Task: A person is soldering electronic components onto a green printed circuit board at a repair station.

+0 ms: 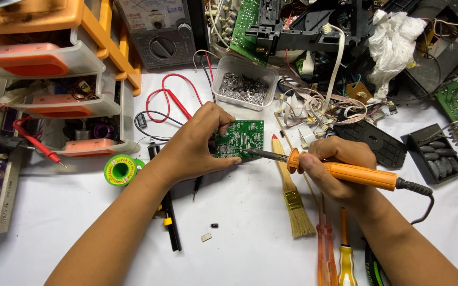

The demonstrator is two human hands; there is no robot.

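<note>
The green circuit board (240, 138) is standing tilted mid-tabletop, the left hand (200, 142) pinching its left edge. The right hand (340, 169) is gripping the orange soldering iron (345, 171), tip touching the board's lower edge; a slip could be burning nearby fingers (223, 161).

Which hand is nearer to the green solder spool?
Left. The left hand holds the circuit board, just right of the solder spool. The right hand grips the soldering iron, farther right, beyond the brush.
</note>
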